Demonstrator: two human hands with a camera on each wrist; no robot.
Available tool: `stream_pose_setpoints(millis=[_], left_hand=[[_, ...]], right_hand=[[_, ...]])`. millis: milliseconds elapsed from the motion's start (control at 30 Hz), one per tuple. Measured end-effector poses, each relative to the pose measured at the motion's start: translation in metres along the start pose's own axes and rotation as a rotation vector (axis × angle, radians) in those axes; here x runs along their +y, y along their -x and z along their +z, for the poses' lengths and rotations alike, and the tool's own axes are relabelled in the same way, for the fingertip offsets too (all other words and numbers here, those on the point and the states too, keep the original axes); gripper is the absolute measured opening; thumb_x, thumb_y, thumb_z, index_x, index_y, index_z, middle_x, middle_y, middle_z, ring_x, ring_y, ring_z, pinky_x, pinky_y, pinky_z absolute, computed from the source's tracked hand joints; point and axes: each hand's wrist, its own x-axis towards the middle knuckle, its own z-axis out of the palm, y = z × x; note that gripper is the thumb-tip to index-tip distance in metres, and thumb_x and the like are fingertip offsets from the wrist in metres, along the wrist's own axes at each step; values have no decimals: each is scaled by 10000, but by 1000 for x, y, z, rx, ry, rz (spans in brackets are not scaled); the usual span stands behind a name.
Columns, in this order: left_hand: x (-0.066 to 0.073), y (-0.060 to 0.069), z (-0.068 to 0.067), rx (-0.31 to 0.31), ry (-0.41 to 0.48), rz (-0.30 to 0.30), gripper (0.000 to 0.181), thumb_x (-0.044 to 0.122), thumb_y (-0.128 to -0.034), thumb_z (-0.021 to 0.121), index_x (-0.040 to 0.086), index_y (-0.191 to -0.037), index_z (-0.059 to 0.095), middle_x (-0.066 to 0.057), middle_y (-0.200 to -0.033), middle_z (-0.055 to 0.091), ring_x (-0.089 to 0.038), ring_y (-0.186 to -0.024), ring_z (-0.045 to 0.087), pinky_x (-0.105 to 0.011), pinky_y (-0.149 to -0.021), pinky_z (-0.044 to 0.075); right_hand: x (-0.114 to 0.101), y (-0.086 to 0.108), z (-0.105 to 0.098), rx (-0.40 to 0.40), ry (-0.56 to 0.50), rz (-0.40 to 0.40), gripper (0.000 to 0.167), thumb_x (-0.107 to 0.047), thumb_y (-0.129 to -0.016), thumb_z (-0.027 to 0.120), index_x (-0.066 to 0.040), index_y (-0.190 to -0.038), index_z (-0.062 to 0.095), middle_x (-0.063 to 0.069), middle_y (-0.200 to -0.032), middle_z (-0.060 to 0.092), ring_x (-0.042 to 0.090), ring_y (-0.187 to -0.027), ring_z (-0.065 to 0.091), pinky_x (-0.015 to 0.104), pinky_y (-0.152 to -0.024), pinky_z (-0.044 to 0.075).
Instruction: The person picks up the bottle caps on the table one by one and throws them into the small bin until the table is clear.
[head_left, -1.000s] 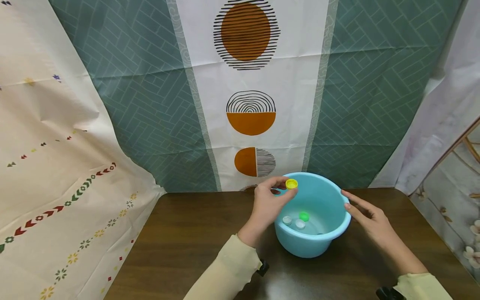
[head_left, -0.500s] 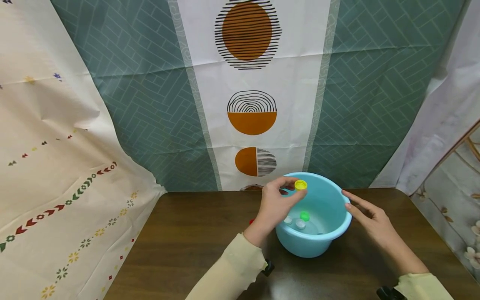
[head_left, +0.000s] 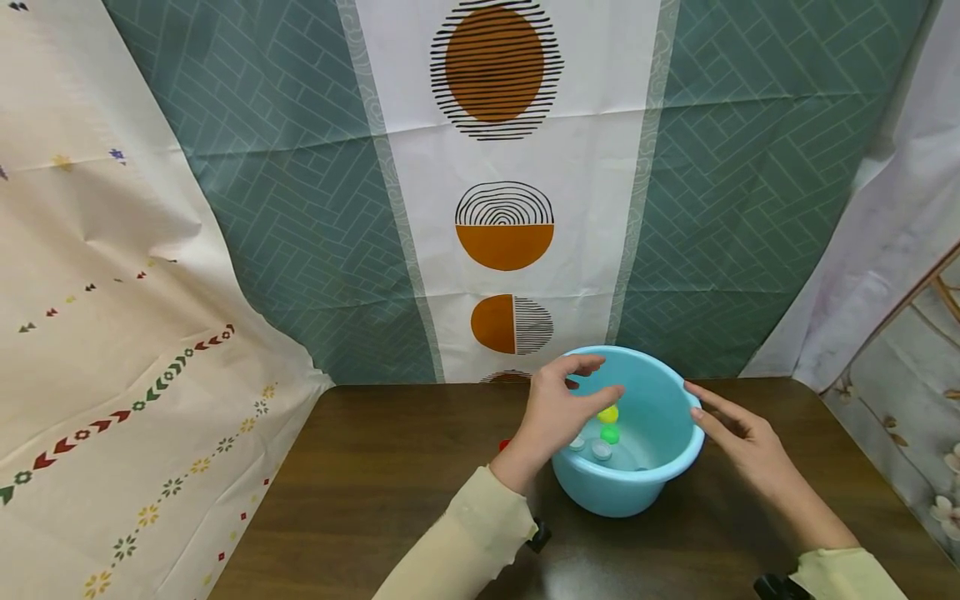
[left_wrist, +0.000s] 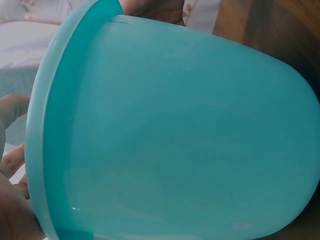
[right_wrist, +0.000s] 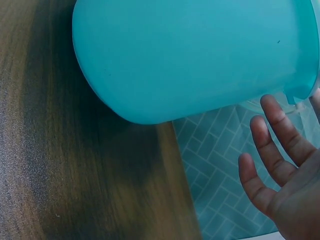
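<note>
A light blue plastic tub (head_left: 618, 492) stands on the wooden table. Inside lie a yellow bottle cap (head_left: 608, 414), a green bottle cap (head_left: 610, 433) and two whitish caps (head_left: 601, 450), one partly behind the left thumb. My left hand (head_left: 551, 412) is over the tub's left rim, thumb and fingers apart, nothing between them. At the right rim, my right hand (head_left: 738, 437) touches the edge with thumb and forefinger. In the right wrist view its other fingers (right_wrist: 272, 150) spread loosely beside the tub wall (right_wrist: 190, 55). The left wrist view mostly shows the tub's outer wall (left_wrist: 180, 125).
A red thing (head_left: 504, 444), mostly hidden by my left wrist, is on the wooden table (head_left: 390, 483). Behind the table's far edge hangs a green and white patterned cloth (head_left: 495, 167). A cream cloth (head_left: 135, 333) drapes along the left side.
My left hand moved right over the tub and let go of the yellow bottle cap, which is now inside beside the green one. The right hand has stayed at the rim.
</note>
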Motion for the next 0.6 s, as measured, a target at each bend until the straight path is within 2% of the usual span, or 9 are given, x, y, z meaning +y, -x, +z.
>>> stream_pose_setpoints(millis=[133, 300, 600], left_hand=[[-2, 0, 0, 5, -4, 18, 399, 431, -804, 792, 274, -1162, 710, 157, -1122, 653, -99, -1047, 573, -285, -846, 478], [-2, -1, -2, 17, -5, 35, 395, 423, -805, 794, 268, -1160, 715, 154, -1112, 652, -144, -1049, 585, -285, -839, 482], [-1, -3, -11, 72, -6, 50, 364, 376, -801, 810, 235, -1127, 730, 188, -1041, 643, -116, -1007, 596, -345, -836, 509]], right_hand=[[-1, 0, -1, 3, -5, 2, 461, -320, -1010, 546, -248, -1461, 483, -10, -1336, 588, 2, -1069, 571, 178, -786, 493], [-1, 0, 0, -1, 6, 1, 463, -323, -1012, 544, -252, -1464, 477, -31, -1369, 560, -3, -1082, 554, 170, -784, 485], [1, 0, 0, 8, -6, 11, 461, -316, -1007, 555, -251, -1458, 486, -43, -1340, 579, -6, -1075, 561, 171, -785, 490]])
